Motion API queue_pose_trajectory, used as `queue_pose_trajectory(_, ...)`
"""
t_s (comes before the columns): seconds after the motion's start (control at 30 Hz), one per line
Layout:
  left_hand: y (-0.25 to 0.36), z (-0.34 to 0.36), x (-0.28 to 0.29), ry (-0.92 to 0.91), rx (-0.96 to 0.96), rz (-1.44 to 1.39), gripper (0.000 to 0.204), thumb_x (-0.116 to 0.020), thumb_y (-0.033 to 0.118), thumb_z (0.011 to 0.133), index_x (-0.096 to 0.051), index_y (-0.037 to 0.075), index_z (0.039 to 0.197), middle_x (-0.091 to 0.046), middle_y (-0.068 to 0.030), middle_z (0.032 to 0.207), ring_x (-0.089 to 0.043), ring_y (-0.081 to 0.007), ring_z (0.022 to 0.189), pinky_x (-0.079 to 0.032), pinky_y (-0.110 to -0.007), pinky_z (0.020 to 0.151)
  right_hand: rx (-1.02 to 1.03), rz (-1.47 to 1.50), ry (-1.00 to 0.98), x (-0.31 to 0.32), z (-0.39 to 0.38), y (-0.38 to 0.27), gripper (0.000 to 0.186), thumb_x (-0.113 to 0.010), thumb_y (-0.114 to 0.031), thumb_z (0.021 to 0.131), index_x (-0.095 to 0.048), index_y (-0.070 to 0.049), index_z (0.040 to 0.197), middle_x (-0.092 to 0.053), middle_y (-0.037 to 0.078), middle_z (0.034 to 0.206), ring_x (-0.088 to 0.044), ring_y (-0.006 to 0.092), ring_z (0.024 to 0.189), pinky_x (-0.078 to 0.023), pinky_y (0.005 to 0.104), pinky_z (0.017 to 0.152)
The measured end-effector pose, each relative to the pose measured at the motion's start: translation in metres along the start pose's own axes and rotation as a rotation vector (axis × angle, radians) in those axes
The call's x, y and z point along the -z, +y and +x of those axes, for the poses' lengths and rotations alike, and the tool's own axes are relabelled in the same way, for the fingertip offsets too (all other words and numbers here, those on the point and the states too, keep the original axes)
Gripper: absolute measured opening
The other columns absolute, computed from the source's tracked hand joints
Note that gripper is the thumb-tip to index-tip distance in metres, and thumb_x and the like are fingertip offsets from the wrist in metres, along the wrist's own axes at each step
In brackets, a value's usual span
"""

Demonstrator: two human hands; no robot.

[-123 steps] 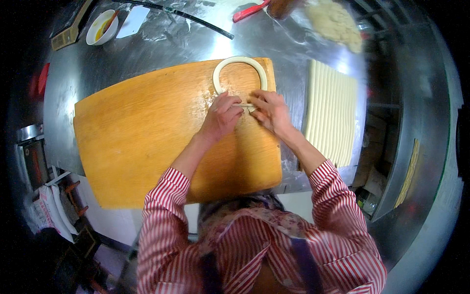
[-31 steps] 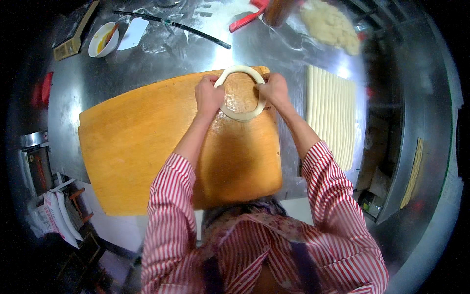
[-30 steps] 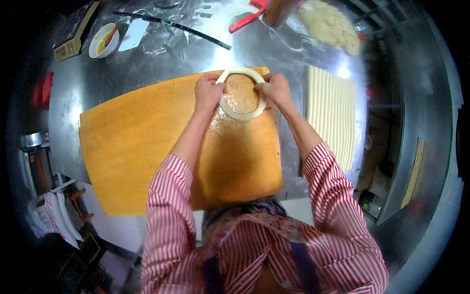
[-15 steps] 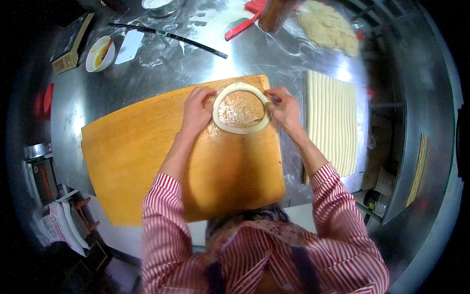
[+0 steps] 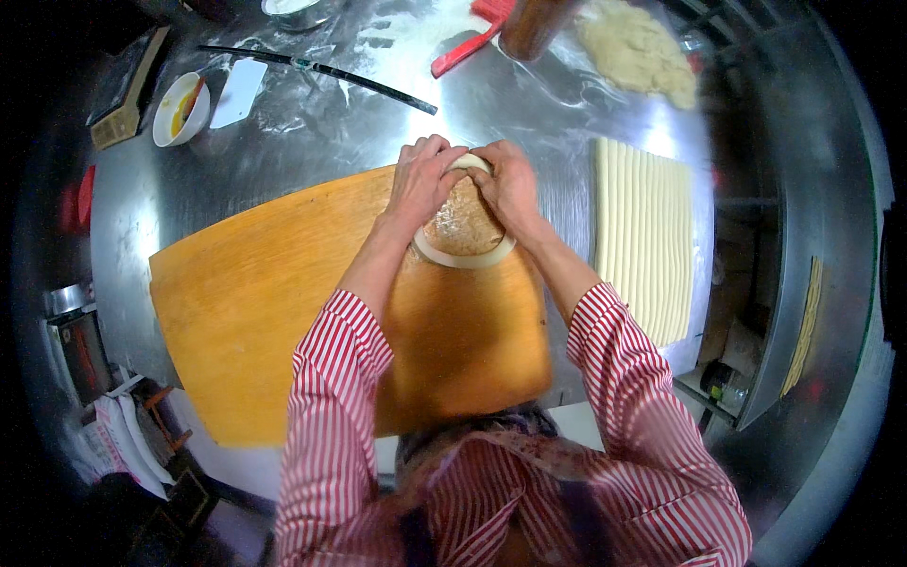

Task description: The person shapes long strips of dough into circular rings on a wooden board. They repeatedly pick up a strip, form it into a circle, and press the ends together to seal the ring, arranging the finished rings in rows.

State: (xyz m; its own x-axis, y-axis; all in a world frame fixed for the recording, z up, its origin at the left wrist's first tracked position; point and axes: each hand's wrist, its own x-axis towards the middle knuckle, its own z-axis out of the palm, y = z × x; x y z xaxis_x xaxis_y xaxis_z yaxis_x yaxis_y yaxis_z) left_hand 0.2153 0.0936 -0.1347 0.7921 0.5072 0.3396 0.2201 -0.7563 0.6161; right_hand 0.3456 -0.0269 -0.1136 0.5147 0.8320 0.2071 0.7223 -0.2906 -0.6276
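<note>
On the yellow wooden board lies a pale dough ring, its lower curve resting on a shiny, stained patch. My left hand has its fingers curled over the top of the ring, and my right hand grips the same part from the other side. The two hands nearly meet there, hiding much of the ring's upper half. Right of the board, a sheet of long, pale dough strips lies side by side on the steel table.
Along the back are a white bowl with yellow liquid, a white card, a dark rod, a red brush, a brown cylinder and a dough lump. At right is a metal shelf unit.
Both hands have moved from the ring's sides up to its top and closer together, now covering it. About four seconds ago they were at the ring's bottom.
</note>
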Motion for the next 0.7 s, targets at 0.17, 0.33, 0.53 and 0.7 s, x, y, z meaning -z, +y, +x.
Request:
queue_pose_trajectory(0.17, -0.002, -0.001, -0.005, -0.024, 0.018, 0.026, 0.023, -0.070, 0.020, 0.088, -0.071, 0.012, 0.110, -0.062, -0.0065, 0.103, -0.057, -0.0288, 0.102, -0.042, -0.042, 0.090, -0.148, 0.041, 0.004, 0.003, -0.016, 0.010, 0.027, -0.074, -0.009, 0.083, -0.073, -0.004, 0.109, -0.064, 0.017, 0.101, -0.062, 0.0363, 0.096, -0.051, 0.0443, 0.085)
queue_pose_trajectory(0.33, -0.002, -0.001, -0.005, -0.019, 0.031, 0.026, 0.024, -0.069, 0.022, 0.088, -0.071, 0.012, 0.110, -0.062, -0.0068, 0.103, -0.057, -0.0283, 0.102, -0.042, -0.043, 0.090, -0.226, 0.020, 0.074, 0.013, -0.042, 0.006, 0.031, -0.074, -0.009, 0.082, -0.073, -0.002, 0.112, -0.064, 0.018, 0.102, -0.063, 0.0366, 0.094, -0.051, 0.0436, 0.085)
queue_pose_trajectory(0.53, 0.009, 0.020, 0.001, -0.158, -0.161, -0.064, 0.032, -0.070, 0.022, 0.086, -0.071, 0.011, 0.116, -0.062, -0.0078, 0.105, -0.057, -0.0281, 0.102, -0.042, -0.044, 0.091, -0.264, -0.037, 0.044, 0.017, -0.042, 0.001, 0.032, -0.074, -0.010, 0.082, -0.072, -0.001, 0.112, -0.065, 0.019, 0.101, -0.064, 0.0365, 0.094, -0.051, 0.0442, 0.085)
queue_pose_trajectory(0.7, 0.002, 0.026, -0.012, -0.250, -0.085, 0.018, 0.044, -0.074, 0.024, 0.082, -0.068, 0.012, 0.125, -0.060, -0.0085, 0.110, -0.057, -0.0280, 0.106, -0.044, -0.042, 0.090, -0.339, -0.034, 0.069, 0.014, -0.042, -0.003, 0.032, -0.074, -0.010, 0.081, -0.072, -0.001, 0.112, -0.063, 0.019, 0.105, -0.063, 0.0372, 0.096, -0.051, 0.0448, 0.086)
